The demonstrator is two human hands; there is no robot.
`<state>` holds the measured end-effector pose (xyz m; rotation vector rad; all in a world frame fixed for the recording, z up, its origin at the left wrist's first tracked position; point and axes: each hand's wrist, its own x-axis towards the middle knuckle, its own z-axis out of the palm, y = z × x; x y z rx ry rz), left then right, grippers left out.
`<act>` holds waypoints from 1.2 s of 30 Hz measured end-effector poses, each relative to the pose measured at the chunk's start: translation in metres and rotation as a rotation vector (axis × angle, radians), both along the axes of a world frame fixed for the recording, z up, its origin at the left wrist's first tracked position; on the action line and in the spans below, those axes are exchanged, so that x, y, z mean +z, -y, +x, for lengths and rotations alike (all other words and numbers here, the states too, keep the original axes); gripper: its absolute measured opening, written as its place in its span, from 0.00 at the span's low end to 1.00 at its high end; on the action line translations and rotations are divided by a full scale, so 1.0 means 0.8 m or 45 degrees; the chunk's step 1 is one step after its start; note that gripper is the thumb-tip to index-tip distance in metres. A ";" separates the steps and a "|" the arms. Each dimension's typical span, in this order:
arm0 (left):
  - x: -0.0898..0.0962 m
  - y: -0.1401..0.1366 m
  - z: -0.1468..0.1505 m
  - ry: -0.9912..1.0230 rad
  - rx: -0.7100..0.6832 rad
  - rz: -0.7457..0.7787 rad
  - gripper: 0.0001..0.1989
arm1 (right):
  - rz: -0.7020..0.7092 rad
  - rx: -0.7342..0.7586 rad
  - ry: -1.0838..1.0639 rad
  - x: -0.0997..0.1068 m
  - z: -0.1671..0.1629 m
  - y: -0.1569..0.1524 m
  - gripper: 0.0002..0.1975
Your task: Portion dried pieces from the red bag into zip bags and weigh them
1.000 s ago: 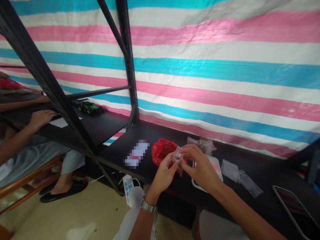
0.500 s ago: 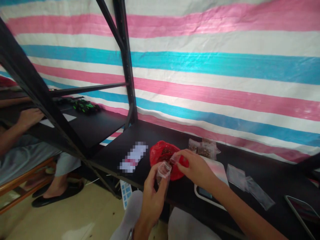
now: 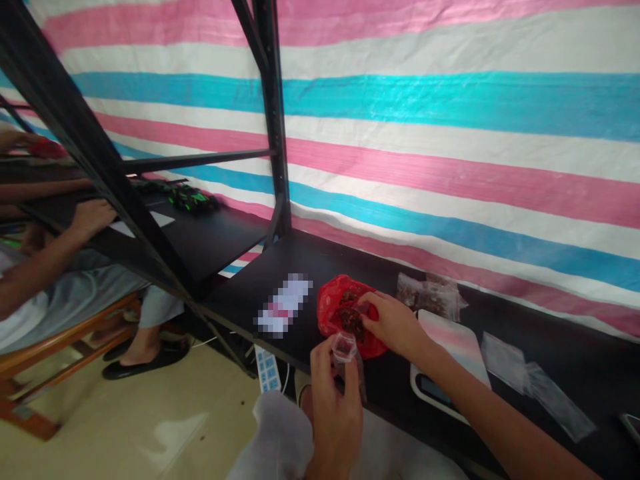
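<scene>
My left hand (image 3: 336,393) is closed around a small clear plastic bag (image 3: 345,348), its mouth held open and facing up at the table's front edge. Just beyond it lies an open red plastic bag (image 3: 330,303) with brown, dried loose bits (image 3: 353,323) inside. My right hand (image 3: 393,323) reaches over the red bag's right side with its fingers pinched. Between those fingers is a small clear plastic piece (image 3: 358,307), its tip over the brown bits; its exact kind I cannot make out. Below my right forearm sits a white digital scale (image 3: 453,340), partly covered by the arm.
Filled small bags (image 3: 433,293) lie behind the scale. Flat clear bags (image 3: 505,360) are to its right, and a phone's edge (image 3: 631,427) shows far right. A blurred-out paper (image 3: 285,303) lies left. Black rack posts (image 3: 275,120) stand between tables; another person's hand (image 3: 93,217) rests at left.
The view has shifted, so the scene sits further right and lower left shows more. My left hand with the clear bag has drawn back from the red bag; my right hand's pinch is deeper over the brown bits.
</scene>
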<state>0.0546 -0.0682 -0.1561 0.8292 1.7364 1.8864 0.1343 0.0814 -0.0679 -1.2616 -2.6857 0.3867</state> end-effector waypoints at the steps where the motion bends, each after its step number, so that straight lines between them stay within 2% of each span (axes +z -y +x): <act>1: 0.001 -0.001 0.004 0.018 -0.006 0.017 0.20 | -0.020 0.011 -0.026 -0.001 0.002 0.000 0.12; 8: 0.002 -0.010 0.009 0.285 -0.039 0.121 0.23 | -0.186 0.153 -0.147 -0.009 0.017 0.012 0.09; 13: -0.002 -0.019 -0.002 0.580 -0.035 0.208 0.27 | -0.397 0.049 -0.284 -0.011 0.024 0.021 0.09; 16: -0.001 -0.021 -0.004 0.646 -0.018 0.266 0.28 | -0.520 -0.078 -0.382 -0.016 0.025 0.018 0.08; 22: 0.005 -0.025 0.005 0.622 0.023 0.309 0.25 | -0.918 -0.330 -0.608 -0.015 0.020 0.008 0.05; 25: 0.007 -0.030 0.007 0.612 0.017 0.307 0.25 | -1.028 -0.398 -0.662 -0.006 0.022 0.006 0.06; 27: 0.011 -0.034 0.006 0.614 -0.005 0.310 0.25 | -1.036 -0.417 -0.695 0.001 0.026 0.006 0.07; 30: 0.020 -0.039 0.003 0.550 -0.046 0.269 0.24 | -0.956 -0.421 -0.766 0.011 0.034 0.006 0.06; 33: 0.027 -0.043 0.001 0.369 -0.048 0.234 0.21 | -0.915 -0.397 -0.864 0.024 0.043 0.008 0.08; 36: 0.029 -0.041 -0.002 0.129 -0.009 0.201 0.18 | -0.903 -0.389 -0.915 0.040 0.050 0.014 0.15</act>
